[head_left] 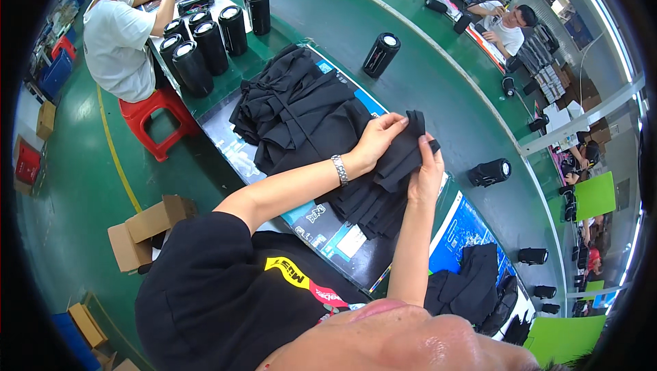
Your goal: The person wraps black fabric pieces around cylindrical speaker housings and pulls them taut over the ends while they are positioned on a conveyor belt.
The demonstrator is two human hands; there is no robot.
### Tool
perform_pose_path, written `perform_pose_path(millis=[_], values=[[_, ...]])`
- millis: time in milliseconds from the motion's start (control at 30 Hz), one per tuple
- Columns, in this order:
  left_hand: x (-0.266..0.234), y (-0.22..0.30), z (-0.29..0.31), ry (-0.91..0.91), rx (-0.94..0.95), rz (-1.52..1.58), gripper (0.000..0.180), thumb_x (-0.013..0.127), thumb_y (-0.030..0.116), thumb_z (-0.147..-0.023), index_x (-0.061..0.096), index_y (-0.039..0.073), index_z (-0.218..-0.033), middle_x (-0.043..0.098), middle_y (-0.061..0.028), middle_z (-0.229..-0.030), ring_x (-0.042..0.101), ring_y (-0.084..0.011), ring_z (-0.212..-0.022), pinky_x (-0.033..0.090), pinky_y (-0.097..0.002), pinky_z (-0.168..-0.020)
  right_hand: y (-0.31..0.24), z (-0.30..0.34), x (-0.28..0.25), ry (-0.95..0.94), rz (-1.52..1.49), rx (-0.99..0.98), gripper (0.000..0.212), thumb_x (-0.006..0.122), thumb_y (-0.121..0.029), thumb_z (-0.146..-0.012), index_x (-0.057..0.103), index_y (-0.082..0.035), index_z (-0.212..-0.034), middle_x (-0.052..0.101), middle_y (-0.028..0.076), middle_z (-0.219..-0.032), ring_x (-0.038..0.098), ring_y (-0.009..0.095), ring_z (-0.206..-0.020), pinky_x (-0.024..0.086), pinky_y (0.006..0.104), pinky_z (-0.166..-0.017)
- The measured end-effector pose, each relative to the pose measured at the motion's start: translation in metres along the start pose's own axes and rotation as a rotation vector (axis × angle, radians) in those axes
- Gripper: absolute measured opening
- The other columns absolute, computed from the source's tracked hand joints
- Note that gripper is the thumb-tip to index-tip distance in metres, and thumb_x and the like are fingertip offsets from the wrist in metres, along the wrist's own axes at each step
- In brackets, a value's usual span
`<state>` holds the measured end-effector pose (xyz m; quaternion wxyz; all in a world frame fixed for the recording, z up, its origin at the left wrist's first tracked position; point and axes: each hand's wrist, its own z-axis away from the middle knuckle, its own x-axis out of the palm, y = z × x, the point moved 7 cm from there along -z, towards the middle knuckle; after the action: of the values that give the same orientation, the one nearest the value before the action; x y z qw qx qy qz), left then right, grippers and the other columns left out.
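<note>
My left hand [380,140], with a metal-banded watch on its wrist, pinches the upper end of a piece of black cloth [404,153]. Close beside it, my right hand [427,171] grips the cloth's right edge between thumb and fingers. The piece hangs in folds between both hands. Below and to the left, a big loose heap of black cloth pieces [301,101] spreads over the printed board [236,149] on the bench. Several more cloth layers [369,210] fan out under my hands. Where the held piece ends and the heap begins, I cannot tell.
Black cylindrical speakers [211,46] stand grouped at the far left; one speaker [381,54] stands on the green conveyor, another lies [490,173] farther right. A co-worker [120,36] sits on a red stool [159,118]. More black cloth [469,282] lies right. An open carton [147,231] is on the left.
</note>
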<state>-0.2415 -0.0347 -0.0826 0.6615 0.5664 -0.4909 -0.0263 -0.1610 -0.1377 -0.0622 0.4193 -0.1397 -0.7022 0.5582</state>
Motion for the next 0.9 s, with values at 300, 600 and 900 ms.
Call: perform_pose_path(millis=[300, 600, 900], values=[[0.029, 0.097, 0.011, -0.077, 0.413, -0.672, 0.011, 0.057, 0.008, -0.092, 0.061, -0.001, -0.097, 0.063, -0.0026, -0.088, 0.058, -0.0085, -0.083, 0.047, -0.022, -0.073, -0.041, 0.012, 0.054, -0.124, 0.249, -0.12, 0.026, 0.058, -0.008, -0.091, 0.061, 0.002, -0.114, 0.063, 0.008, -0.107, 0.057, 0.012, -0.097, 0.044, 0.0241, -0.086], [0.004, 0.133, 0.018, -0.253, 0.146, -0.116, 0.014, 0.059, 0.015, -0.093, 0.062, 0.005, -0.103, 0.063, 0.0008, -0.095, 0.058, -0.005, -0.084, 0.047, -0.0207, -0.074, -0.05, 0.004, 0.083, -0.189, -0.025, -0.123, 0.015, 0.06, -0.006, -0.09, 0.061, -0.002, -0.105, 0.064, 0.002, -0.093, 0.059, 0.008, -0.084, 0.048, 0.0223, -0.078], [-0.031, 0.112, 0.013, -0.342, -0.468, -0.127, 0.026, 0.053, 0.029, -0.097, 0.063, 0.006, -0.103, 0.064, -0.0003, -0.095, 0.061, -0.0079, -0.085, 0.051, -0.0258, -0.074, -0.085, 0.018, 0.127, -0.316, 0.531, -0.459, 0.016, 0.059, -0.012, -0.092, 0.057, -0.003, -0.105, 0.06, 0.002, -0.093, 0.053, 0.008, -0.088, 0.042, 0.0221, -0.079]])
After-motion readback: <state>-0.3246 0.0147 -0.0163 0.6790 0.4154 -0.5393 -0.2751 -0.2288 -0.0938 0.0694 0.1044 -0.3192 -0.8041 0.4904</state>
